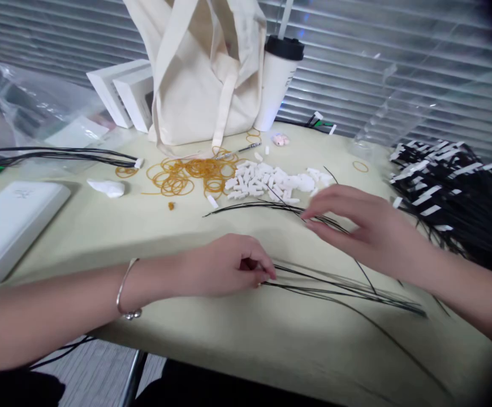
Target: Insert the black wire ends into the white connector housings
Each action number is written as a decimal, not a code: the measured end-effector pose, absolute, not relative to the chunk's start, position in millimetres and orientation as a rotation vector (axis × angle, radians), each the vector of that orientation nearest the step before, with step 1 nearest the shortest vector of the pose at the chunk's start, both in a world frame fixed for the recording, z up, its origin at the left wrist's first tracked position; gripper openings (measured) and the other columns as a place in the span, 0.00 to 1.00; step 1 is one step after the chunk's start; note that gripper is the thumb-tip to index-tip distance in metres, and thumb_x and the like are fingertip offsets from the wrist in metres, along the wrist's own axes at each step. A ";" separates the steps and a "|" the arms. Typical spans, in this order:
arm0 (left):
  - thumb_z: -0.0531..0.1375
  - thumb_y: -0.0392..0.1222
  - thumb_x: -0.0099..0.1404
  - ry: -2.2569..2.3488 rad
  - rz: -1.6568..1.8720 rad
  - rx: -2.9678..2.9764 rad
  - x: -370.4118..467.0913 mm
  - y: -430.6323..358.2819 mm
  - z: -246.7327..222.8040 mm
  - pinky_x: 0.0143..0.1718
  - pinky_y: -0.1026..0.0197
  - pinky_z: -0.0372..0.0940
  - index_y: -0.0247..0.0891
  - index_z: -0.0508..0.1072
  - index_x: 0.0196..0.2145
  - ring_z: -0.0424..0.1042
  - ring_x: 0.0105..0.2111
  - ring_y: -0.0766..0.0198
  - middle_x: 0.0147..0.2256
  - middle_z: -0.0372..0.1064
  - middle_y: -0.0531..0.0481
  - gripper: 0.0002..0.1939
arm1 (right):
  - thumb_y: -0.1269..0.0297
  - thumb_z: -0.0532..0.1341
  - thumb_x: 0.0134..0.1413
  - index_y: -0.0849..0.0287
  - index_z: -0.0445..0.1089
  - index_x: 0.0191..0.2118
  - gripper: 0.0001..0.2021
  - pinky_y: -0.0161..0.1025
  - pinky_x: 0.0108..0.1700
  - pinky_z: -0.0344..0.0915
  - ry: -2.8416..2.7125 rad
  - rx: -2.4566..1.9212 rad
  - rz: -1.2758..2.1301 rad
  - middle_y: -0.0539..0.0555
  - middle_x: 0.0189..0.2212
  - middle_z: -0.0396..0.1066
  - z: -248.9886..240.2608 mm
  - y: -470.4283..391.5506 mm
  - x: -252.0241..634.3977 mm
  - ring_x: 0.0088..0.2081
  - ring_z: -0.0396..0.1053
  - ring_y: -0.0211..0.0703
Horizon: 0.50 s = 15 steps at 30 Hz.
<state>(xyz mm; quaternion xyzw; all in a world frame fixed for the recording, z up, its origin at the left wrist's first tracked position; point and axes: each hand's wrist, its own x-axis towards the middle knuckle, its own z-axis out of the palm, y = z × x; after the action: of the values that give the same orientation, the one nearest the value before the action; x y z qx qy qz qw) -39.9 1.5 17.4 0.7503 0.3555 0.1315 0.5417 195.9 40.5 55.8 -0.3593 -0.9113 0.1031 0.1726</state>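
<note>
My left hand [240, 264] is closed round the ends of several thin black wires [335, 288], which fan out to the right just above the table. My right hand [348, 223] is over a second loose group of black wires [246, 204], its thumb and fingertips close together at one wire; whether they grip it is too blurred to tell. Behind these wires lies a pile of small white connectors [267, 181]. Orange rubber bands [186, 172] are heaped to the left of the pile.
A cream tote bag [203, 96], a white cup [275, 85] and white boxes [133, 93] stand at the back. Bundled black cables [466, 203] cover the right side. A white power bank [17, 226] lies at left, near a plastic bag [29, 107].
</note>
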 end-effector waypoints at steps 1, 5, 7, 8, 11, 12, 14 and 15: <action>0.56 0.36 0.60 0.859 0.338 1.853 -38.6 0.7 16.9 0.33 0.66 0.62 0.36 0.76 0.39 0.68 0.31 0.67 0.36 0.70 0.47 0.11 | 0.64 0.57 0.55 0.57 0.69 0.37 0.06 0.34 0.42 0.62 -2.586 -0.964 0.297 0.53 0.36 0.67 51.8 52.3 175.0 0.40 0.65 0.36; 0.56 0.33 0.60 0.950 0.388 1.863 -34.9 -2.4 11.8 0.33 0.66 0.62 0.34 0.69 0.49 0.67 0.29 0.67 0.31 0.71 0.49 0.18 | 0.64 0.60 0.52 0.61 0.71 0.37 0.08 0.34 0.43 0.59 -2.760 -0.971 0.483 0.54 0.37 0.67 33.1 89.8 105.8 0.41 0.63 0.36; 0.57 0.34 0.59 0.949 0.406 1.809 -35.0 -2.9 8.1 0.32 0.66 0.62 0.34 0.69 0.49 0.67 0.28 0.67 0.30 0.71 0.50 0.18 | 0.65 0.61 0.51 0.62 0.72 0.38 0.09 0.34 0.44 0.57 -2.822 -0.987 0.529 0.55 0.38 0.67 26.2 100.5 86.0 0.42 0.62 0.38; 0.58 0.34 0.59 0.938 0.420 1.799 -35.5 -2.8 6.4 0.31 0.66 0.62 0.35 0.70 0.47 0.67 0.27 0.67 0.30 0.71 0.50 0.17 | 0.66 0.62 0.50 0.62 0.72 0.38 0.08 0.34 0.43 0.56 -2.844 -0.984 0.535 0.55 0.38 0.67 23.2 103.7 79.8 0.41 0.62 0.38; 0.58 0.35 0.58 0.913 0.443 1.793 -37.5 -1.4 3.2 0.29 0.67 0.61 0.35 0.73 0.42 0.66 0.25 0.69 0.30 0.71 0.50 0.12 | 0.69 0.60 0.50 0.63 0.72 0.32 0.04 0.35 0.42 0.54 -2.905 -0.931 0.540 0.55 0.34 0.67 14.1 105.2 70.5 0.39 0.61 0.38; 0.58 0.35 0.58 0.905 0.445 1.777 -38.2 -0.8 2.7 0.28 0.67 0.60 0.35 0.74 0.42 0.66 0.25 0.69 0.30 0.72 0.50 0.12 | 0.70 0.59 0.51 0.64 0.71 0.31 0.04 0.36 0.43 0.53 -2.919 -0.910 0.528 0.55 0.34 0.66 11.3 103.3 69.1 0.39 0.61 0.39; 0.59 0.36 0.58 0.870 0.449 1.725 -39.1 0.8 1.3 0.28 0.67 0.60 0.36 0.75 0.42 0.67 0.27 0.68 0.32 0.72 0.49 0.13 | 0.72 0.56 0.53 0.65 0.69 0.30 0.05 0.39 0.45 0.52 -2.921 -0.882 0.488 0.58 0.36 0.66 9.1 97.9 66.9 0.41 0.60 0.41; 0.59 0.36 0.58 0.853 0.454 1.688 -39.4 1.6 0.3 0.29 0.66 0.61 0.36 0.76 0.42 0.68 0.28 0.67 0.32 0.73 0.49 0.13 | 0.73 0.55 0.53 0.66 0.68 0.31 0.05 0.40 0.46 0.52 -2.909 -0.879 0.469 0.59 0.37 0.66 11.4 95.2 66.1 0.41 0.60 0.41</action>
<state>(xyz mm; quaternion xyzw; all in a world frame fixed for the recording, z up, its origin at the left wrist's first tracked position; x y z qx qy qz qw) -39.4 1.6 0.3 0.7172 0.3622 0.1930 0.5632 66.1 95.2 11.4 -0.2855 -0.9456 0.1526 0.0332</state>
